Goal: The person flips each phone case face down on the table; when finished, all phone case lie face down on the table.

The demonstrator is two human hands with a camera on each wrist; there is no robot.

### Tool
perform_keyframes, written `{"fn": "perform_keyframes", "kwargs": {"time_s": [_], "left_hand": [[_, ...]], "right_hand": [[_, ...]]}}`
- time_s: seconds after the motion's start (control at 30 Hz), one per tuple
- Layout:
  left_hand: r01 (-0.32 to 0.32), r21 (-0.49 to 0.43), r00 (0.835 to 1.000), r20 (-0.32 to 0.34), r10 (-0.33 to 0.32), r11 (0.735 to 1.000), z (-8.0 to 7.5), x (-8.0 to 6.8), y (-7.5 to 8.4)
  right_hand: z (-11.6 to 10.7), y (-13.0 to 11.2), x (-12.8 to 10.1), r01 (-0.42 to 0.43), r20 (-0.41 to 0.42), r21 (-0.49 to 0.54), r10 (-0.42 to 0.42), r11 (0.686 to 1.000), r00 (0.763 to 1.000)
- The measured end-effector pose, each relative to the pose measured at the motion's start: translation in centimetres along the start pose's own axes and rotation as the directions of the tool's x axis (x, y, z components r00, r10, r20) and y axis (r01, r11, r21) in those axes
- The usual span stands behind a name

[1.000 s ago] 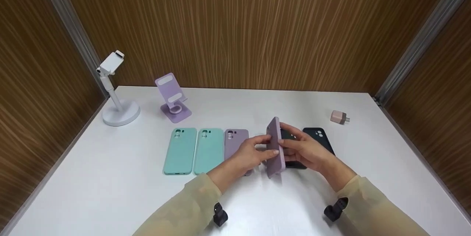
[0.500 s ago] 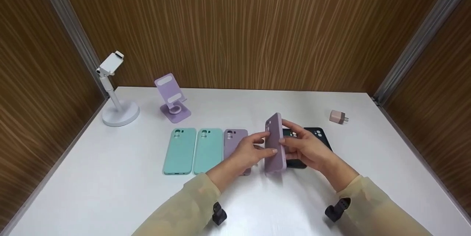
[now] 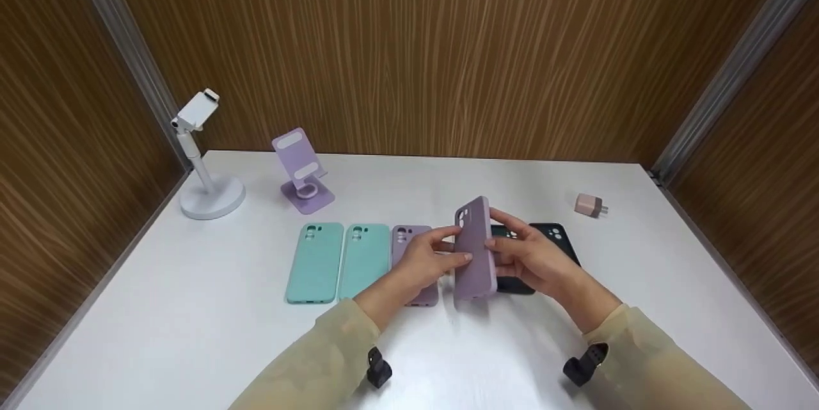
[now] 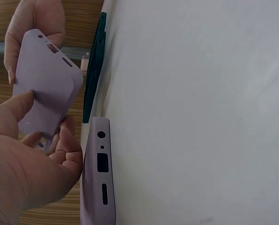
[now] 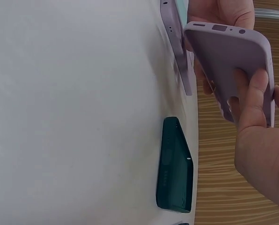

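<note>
Both hands hold a mauve phone case tilted on edge just above the white table. My left hand grips its left side, thumb on the back, as the left wrist view shows on the case. My right hand grips the right side, thumb across the case. A second mauve case lies flat under the left hand. Two dark green cases lie behind the right hand, partly hidden.
Two mint cases lie side by side left of the mauve one. A lilac phone stand and a white clamp stand are at the back left. A pink charger plug sits at the back right. Wood panel walls surround the table.
The held mauve case has shifted slightly left and turned so more of its back faces the camera. The left hand moved a little left with it.
</note>
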State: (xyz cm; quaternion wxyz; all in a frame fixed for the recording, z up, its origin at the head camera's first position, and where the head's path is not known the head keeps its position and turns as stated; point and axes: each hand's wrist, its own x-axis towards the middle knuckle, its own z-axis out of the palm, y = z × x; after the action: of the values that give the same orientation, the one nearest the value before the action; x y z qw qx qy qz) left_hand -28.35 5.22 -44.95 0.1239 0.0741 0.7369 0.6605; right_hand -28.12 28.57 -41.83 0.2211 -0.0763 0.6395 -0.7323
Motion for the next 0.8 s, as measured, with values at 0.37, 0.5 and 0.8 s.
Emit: {"fn": "perform_keyframes", "kwargs": {"time_s": [0.37,0.5,0.8], "left_hand": [[0.011,0.135,0.996,-0.089,0.001,0.991,-0.4,0.4,-0.2],[0.012,0.189,0.993,-0.12,0.011,0.982,-0.5,0.4,-0.1],[-0.004,0.21,0.989,-0.145,0.035,0.978,-0.5,0.4,0.0]], "right_hand": [[-0.1,0.6,0.3,0.008,-0.099,-0.145,-0.023,0.989,0.995],[-0.3,0.8,0.3,0.0,-0.141,-0.233,-0.033,0.972,0.989],[-0.2,1.5,0.5,-0.017,-0.176,-0.397,-0.058,0.918,0.983]]}}
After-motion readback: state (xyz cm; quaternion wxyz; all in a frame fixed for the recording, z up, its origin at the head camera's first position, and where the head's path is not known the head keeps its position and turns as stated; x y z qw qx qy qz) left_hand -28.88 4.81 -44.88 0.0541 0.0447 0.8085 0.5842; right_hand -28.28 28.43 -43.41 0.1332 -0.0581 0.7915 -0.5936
